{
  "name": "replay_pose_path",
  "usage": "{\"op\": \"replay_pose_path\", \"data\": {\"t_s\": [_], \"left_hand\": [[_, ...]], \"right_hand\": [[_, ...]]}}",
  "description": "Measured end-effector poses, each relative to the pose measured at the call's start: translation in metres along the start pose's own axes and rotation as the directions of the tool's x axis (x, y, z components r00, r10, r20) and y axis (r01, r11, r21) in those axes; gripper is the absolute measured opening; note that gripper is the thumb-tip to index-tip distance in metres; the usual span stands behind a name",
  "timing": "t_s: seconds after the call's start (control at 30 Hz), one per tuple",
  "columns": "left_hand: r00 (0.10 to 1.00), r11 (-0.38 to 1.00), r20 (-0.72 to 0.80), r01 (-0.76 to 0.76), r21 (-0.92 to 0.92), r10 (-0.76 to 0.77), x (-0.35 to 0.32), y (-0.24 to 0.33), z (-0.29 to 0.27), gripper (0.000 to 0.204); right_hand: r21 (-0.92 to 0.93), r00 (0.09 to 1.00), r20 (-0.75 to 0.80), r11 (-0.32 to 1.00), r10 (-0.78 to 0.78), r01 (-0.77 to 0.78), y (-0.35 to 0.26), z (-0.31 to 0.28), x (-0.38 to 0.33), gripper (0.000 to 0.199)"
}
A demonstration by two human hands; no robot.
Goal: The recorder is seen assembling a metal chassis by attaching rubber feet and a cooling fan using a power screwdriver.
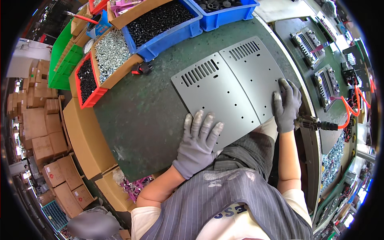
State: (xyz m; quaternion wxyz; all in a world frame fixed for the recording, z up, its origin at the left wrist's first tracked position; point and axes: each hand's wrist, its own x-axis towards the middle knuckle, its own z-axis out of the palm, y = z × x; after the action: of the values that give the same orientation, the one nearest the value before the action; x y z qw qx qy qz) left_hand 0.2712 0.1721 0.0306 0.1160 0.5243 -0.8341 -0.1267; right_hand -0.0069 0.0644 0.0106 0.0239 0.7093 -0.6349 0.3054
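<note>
Two grey metal plates with ventilation slots and small holes lie side by side on the dark green mat (144, 116). My left hand (197, 142), in a grey glove, rests flat with fingers spread on the near corner of the left plate (216, 94). My gloved right hand (286, 105) presses flat on the near right part of the right plate (256, 68). Neither hand grips anything.
Blue bins of black parts (160, 20), a cardboard box of silver screws (111, 52) and a red bin of black screws (86, 78) stand at the back left. A small black and red part (142, 69) lies on the mat. A pneumatic screwdriver (316, 125) with orange hose sits right. Electronic assemblies (308, 40) lie on the right bench.
</note>
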Motion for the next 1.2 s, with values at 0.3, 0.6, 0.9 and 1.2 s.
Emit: {"op": "replay_pose_path", "data": {"t_s": [0.3, 0.6, 0.9, 1.2], "left_hand": [[0.997, 0.998, 0.048, -0.06, -0.027, 0.061, 0.015, -0.001, -0.002, 0.075], [0.996, 0.995, 0.072, -0.05, -0.092, 0.057, 0.017, -0.005, -0.005, 0.072], [0.99, 0.991, -0.134, -0.068, -0.113, 0.052, 0.014, -0.011, 0.013, 0.068], [0.986, 0.991, -0.149, -0.084, -0.103, 0.068, 0.012, -0.013, 0.021, 0.065]], "right_hand": [[-0.056, 0.985, 0.039, 0.984, -0.17, 0.172, -0.026, -0.005, 0.071, 0.043], [-0.041, 0.851, 0.499, 0.977, -0.16, 0.208, -0.11, 0.088, 0.259, 0.058], [-0.185, 0.702, 0.702, 0.923, -0.116, 0.337, -0.13, 0.137, 0.303, 0.078], [-0.077, 0.663, 0.738, 0.959, -0.128, 0.271, -0.122, 0.118, 0.307, 0.061]]}}
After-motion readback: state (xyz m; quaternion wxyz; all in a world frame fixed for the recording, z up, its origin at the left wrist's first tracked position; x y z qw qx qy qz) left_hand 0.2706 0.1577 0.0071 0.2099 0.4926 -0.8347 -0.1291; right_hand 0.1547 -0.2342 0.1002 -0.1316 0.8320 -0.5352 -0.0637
